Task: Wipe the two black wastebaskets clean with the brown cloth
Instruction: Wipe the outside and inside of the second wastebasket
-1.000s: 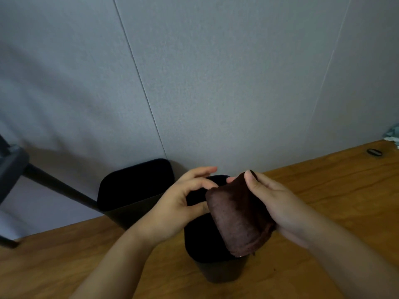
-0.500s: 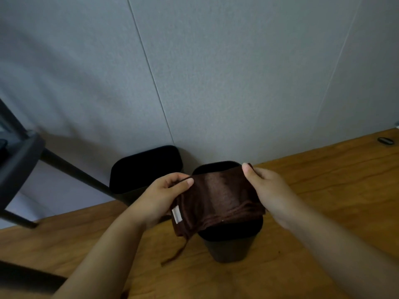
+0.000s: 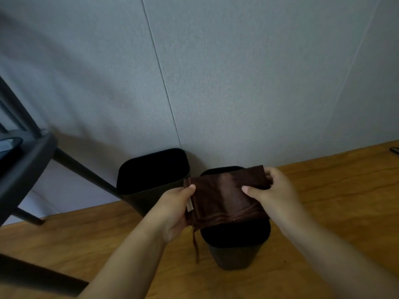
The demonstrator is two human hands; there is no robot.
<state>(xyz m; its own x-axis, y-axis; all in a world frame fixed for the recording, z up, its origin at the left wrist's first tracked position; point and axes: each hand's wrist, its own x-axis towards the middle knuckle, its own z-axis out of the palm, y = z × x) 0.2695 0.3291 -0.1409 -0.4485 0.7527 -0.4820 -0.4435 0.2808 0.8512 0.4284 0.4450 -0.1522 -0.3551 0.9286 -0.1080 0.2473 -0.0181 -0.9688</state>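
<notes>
Two black wastebaskets stand on the wooden table against the grey wall: a near wastebasket (image 3: 235, 251) in the centre and a far wastebasket (image 3: 151, 173) to its left. The brown cloth (image 3: 224, 195) is stretched flat above the near wastebasket's opening. My left hand (image 3: 172, 210) pinches the cloth's left edge, by a small white label. My right hand (image 3: 274, 190) pinches the right edge with thumb on top. A loose brown thread hangs from the cloth's lower left corner.
The wooden table (image 3: 323, 212) runs to the right, with a small dark object (image 3: 394, 150) at its far right edge. A black stand with slanted legs (image 3: 26, 160) occupies the left side, one leg passing just left of the far wastebasket.
The cloth went from folded in my right hand to spread between both hands. My left hand took its left edge. The view shifted so the wastebaskets sit further right.
</notes>
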